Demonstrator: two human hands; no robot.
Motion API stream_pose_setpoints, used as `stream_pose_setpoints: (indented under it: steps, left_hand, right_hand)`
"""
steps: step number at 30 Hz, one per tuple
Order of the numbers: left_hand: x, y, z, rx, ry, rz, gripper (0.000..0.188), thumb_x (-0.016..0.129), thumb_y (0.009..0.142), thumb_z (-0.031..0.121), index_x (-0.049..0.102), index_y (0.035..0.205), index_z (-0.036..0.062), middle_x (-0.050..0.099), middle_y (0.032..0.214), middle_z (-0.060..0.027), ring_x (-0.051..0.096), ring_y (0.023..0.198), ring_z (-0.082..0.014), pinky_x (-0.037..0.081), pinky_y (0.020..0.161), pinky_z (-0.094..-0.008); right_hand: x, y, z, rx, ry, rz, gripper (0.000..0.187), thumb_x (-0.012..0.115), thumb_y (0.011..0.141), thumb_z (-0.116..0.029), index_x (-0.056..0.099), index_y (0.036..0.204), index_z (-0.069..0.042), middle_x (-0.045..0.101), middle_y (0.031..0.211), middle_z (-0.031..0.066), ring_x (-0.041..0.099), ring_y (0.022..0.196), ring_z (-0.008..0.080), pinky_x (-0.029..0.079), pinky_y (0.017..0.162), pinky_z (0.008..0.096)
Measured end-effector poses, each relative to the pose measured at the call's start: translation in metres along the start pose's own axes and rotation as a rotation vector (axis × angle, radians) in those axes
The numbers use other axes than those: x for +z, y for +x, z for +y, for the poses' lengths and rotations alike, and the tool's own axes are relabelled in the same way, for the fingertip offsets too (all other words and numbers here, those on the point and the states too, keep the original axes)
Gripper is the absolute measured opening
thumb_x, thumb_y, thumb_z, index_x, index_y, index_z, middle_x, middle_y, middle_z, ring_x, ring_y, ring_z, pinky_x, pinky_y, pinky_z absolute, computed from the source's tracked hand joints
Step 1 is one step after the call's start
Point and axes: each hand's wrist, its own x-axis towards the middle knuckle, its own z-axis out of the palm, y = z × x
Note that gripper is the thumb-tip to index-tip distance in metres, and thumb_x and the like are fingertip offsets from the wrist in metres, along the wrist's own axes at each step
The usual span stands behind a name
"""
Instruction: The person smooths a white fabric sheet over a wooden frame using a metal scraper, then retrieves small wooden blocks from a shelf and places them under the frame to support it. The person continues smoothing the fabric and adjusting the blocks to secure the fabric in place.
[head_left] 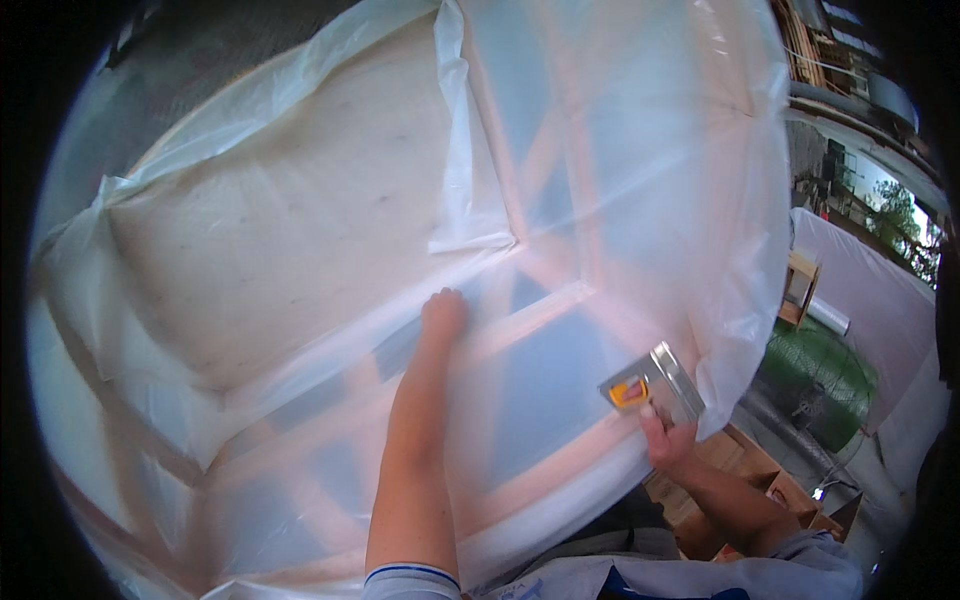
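Stretching up and left from the left hand [443, 314], a pale panel [290, 230] lies under the milky sheet [650, 170]. That hand's fingers are bent, their tips at the sheet beside the panel's edge; whether they pinch any, I cannot tell. A folded strip [456, 130] is just above them, and wooden bars [530, 315] show through the sheet to their right. The right hand's [670, 440] fingers are wrapped around the stapler [667, 385], whose body projects above them. Below those fingers is a box [735, 455]; farther right, a green roll [825, 385].
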Motion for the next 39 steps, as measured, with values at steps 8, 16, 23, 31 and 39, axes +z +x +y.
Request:
stream_pose_setpoints:
  steps: [8, 16, 23, 31, 39]
  left_hand:
    - [0.071, 0.088, 0.023, 0.050, 0.371, 0.160, 0.027, 0.051, 0.089, 0.017, 0.060, 0.114, 0.0110, 0.060, 0.110, -0.0067, 0.059, 0.102, -0.0250, 0.047, 0.081, -0.0450]
    - [0.071, 0.126, 0.032, 0.111, 0.358, 0.001, 0.021, 0.052, 0.088, 0.015, 0.064, 0.104, 0.0097, 0.063, 0.104, -0.0081, 0.063, 0.094, -0.0240, 0.049, 0.076, -0.0428]
    - [0.069, 0.122, 0.024, 0.096, 0.093, 0.011, 0.016, 0.051, 0.087, 0.010, 0.063, 0.097, 0.0051, 0.064, 0.099, -0.0121, 0.064, 0.093, -0.0288, 0.054, 0.073, -0.0404]
    - [0.065, 0.112, 0.038, 0.205, 0.009, 0.019, 0.019, 0.048, 0.086, 0.012, 0.060, 0.099, 0.0037, 0.059, 0.112, -0.0148, 0.058, 0.107, -0.0291, 0.051, 0.083, -0.0425]
    - [0.076, 0.107, 0.053, 0.204, -0.121, -0.003, 0.033, 0.045, 0.088, 0.012, 0.057, 0.118, 0.0037, 0.052, 0.135, -0.0128, 0.048, 0.124, -0.0301, 0.039, 0.102, -0.0452]
  right_hand:
    - [-0.017, -0.023, 0.012, 0.258, 0.010, -0.281, 0.028, 0.052, 0.086, -0.008, 0.063, 0.111, -0.002, 0.066, 0.098, 0.0149, 0.065, 0.083, 0.0302, 0.052, 0.076, 0.0371]
    - [-0.032, -0.018, 0.007, 0.465, 0.098, -0.276, 0.028, 0.054, 0.087, -0.010, 0.062, 0.111, 0.000, 0.066, 0.098, 0.0155, 0.065, 0.083, 0.0292, 0.052, 0.076, 0.0372]
    - [-0.025, -0.006, 0.001, 0.527, 0.107, -0.286, 0.029, 0.055, 0.087, -0.012, 0.061, 0.111, 0.002, 0.066, 0.098, 0.0160, 0.065, 0.084, 0.0283, 0.052, 0.076, 0.0372]
    - [-0.015, -0.001, -0.010, 0.595, 0.104, -0.291, 0.030, 0.056, 0.088, -0.014, 0.060, 0.111, 0.003, 0.066, 0.097, 0.0166, 0.065, 0.084, 0.0272, 0.052, 0.075, 0.0372]
    - [0.004, 0.029, -0.027, 0.630, 0.112, -0.240, 0.031, 0.058, 0.088, -0.016, 0.059, 0.112, 0.005, 0.066, 0.097, 0.0172, 0.065, 0.084, 0.0262, 0.052, 0.075, 0.0372]
